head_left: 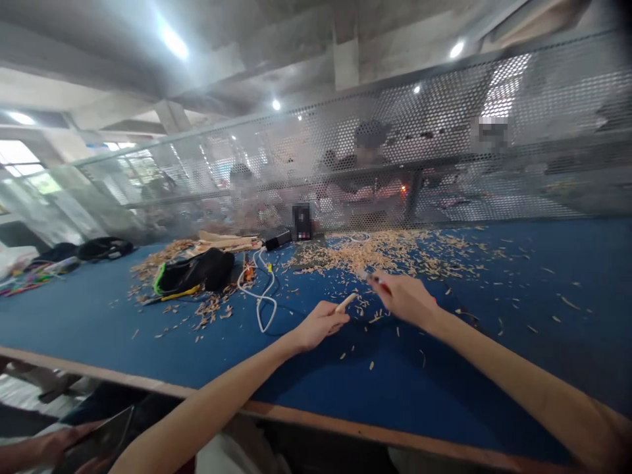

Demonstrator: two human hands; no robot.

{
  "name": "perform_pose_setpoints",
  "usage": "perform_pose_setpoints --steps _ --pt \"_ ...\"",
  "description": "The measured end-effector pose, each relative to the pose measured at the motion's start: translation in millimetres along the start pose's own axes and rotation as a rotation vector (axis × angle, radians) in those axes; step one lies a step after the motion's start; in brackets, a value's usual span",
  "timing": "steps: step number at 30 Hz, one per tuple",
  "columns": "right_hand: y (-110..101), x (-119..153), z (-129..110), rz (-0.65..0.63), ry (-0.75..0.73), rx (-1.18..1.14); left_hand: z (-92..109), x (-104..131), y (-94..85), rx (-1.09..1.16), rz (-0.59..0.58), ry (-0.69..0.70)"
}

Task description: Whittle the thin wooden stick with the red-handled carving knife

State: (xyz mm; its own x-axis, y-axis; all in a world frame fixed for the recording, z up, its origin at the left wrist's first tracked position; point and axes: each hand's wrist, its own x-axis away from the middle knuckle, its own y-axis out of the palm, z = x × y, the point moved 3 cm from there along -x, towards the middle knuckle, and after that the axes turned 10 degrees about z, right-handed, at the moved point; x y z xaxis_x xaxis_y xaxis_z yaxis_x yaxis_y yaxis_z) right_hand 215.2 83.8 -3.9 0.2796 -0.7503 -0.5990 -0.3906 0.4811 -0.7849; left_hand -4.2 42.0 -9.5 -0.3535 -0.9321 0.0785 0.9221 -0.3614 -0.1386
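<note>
My left hand (320, 325) is closed round a pale wooden stick (345, 303), whose rounded end points up and to the right. To its right, my right hand (407, 299) grips a small tool (374, 278) with a red part and a greyish tip; blur hides its exact kind. The tool's tip is apart from the stick, up and to the right of it. Both hands are above the blue table (306, 375). Beyond them lies a wide spread of wood shavings (395, 253).
A black pouch (212, 268), white cable (266, 309), black box (279, 239) and wood pieces (227, 241) lie left of centre. A dark phone-like device (302, 220) stands before the perforated metal screen (444, 158). Another person's hand (54, 446) is at lower left.
</note>
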Motion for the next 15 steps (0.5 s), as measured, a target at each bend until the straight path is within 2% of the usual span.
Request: perform_pose_setpoints --steps 2,4,7,11,13,15 --pt "-8 -5 21 0.048 0.152 0.002 0 -1 -0.8 -0.013 0.022 0.006" --pt "-15 -6 27 0.1 0.21 -0.029 -1 -2 -2.7 0.017 0.059 -0.025" --pt "-18 -1 0 0.132 0.152 -0.129 -3 -3 -4.4 0.035 0.074 -0.06" --pt "-9 10 -58 0.025 -0.067 -0.205 -2 -3 -4.5 -0.019 0.092 -0.008" --pt "-4 12 -70 -0.057 -0.151 -0.141 0 -2 -2.8 -0.045 0.094 0.008" --pt "-1 9 -68 -0.12 -0.183 -0.042 2 -4 -0.5 -0.048 0.099 -0.011"
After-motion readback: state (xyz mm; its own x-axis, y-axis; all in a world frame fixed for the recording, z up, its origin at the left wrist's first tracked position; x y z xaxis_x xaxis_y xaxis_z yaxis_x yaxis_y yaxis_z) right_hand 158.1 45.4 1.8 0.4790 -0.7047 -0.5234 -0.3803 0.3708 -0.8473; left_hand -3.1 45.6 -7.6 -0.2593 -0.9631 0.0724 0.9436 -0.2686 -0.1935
